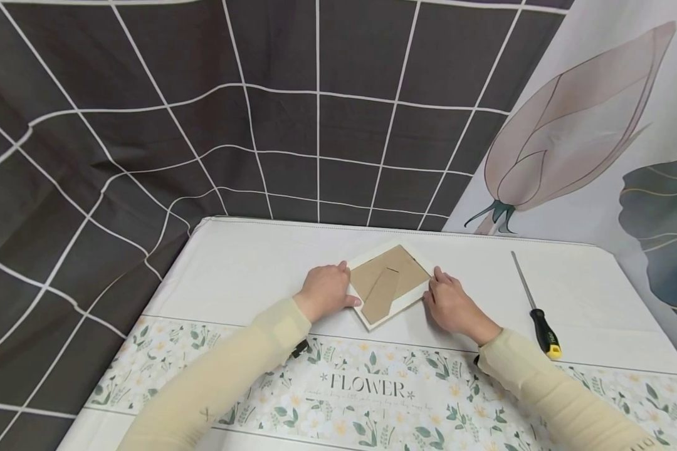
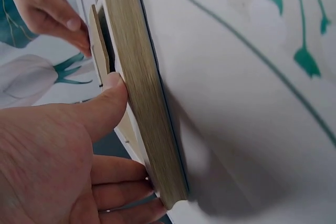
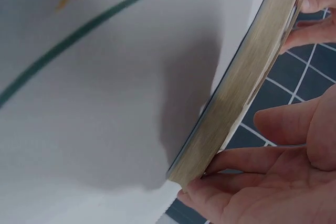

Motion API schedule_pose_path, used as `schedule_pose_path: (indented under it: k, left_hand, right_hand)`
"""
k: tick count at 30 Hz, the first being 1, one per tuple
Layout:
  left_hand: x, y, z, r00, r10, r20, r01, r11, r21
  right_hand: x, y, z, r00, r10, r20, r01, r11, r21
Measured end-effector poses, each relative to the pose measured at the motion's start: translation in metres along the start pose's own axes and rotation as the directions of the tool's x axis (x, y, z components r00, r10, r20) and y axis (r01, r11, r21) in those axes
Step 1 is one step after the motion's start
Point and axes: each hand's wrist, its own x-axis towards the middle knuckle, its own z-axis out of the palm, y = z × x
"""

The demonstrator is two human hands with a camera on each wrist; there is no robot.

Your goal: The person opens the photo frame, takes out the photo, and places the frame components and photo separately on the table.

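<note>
A white-rimmed picture frame (image 1: 419,297) lies back side up on the table, with a brown backing board (image 1: 365,275) and a folding stand leg (image 1: 380,294). My left hand (image 1: 326,289) grips its left corner. In the left wrist view that thumb (image 2: 113,90) presses on the back rim beside the wood-toned side (image 2: 142,77), while the fingers touch farther along. My right hand (image 1: 452,304) is at the frame's right corner. In the right wrist view its extended fingers (image 3: 231,174) touch the frame's end (image 3: 197,163), and the thumb (image 3: 283,123) is apart from it.
A screwdriver (image 1: 541,326) with a black and yellow handle lies to the right of my right hand. The white tablecloth (image 1: 248,263) has a floral band printed with FLOWER. A dark gridded curtain (image 1: 282,125) hangs behind and left; a flower-print cloth (image 1: 575,125) hangs at the right.
</note>
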Motion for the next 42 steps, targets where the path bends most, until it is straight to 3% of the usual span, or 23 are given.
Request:
schedule_pose_path:
  k: [7,17,24,27,32,42]
  left_hand:
    - [-0.008,0.008,0.004,0.999,-0.027,-0.034,0.029,0.997,0.077]
    - [-0.018,0.024,0.008,0.991,-0.003,-0.131,0.028,0.982,0.187]
    - [-0.019,0.034,0.011,0.99,-0.055,-0.131,0.08,0.978,0.195]
    - [-0.021,0.038,0.013,0.988,-0.047,-0.151,0.079,0.974,0.213]
    - [-0.025,0.048,0.014,0.982,-0.03,-0.189,0.079,0.962,0.262]
    - [-0.025,0.07,0.017,0.977,-0.063,-0.201,0.124,0.944,0.307]
  right_hand:
    - [0.008,0.008,-0.003,0.999,-0.035,0.007,0.034,0.999,0.032]
    - [0.024,0.012,-0.002,0.998,-0.058,-0.009,0.058,0.998,0.021]
    - [0.033,0.013,-0.002,0.996,-0.085,-0.035,0.083,0.996,-0.037]
    - [0.037,0.013,-0.002,0.995,-0.098,-0.037,0.095,0.993,-0.064]
    - [0.045,0.014,-0.003,0.991,-0.12,-0.054,0.117,0.992,-0.045]
    - [0.058,0.013,-0.006,0.993,-0.11,-0.034,0.11,0.994,-0.013]
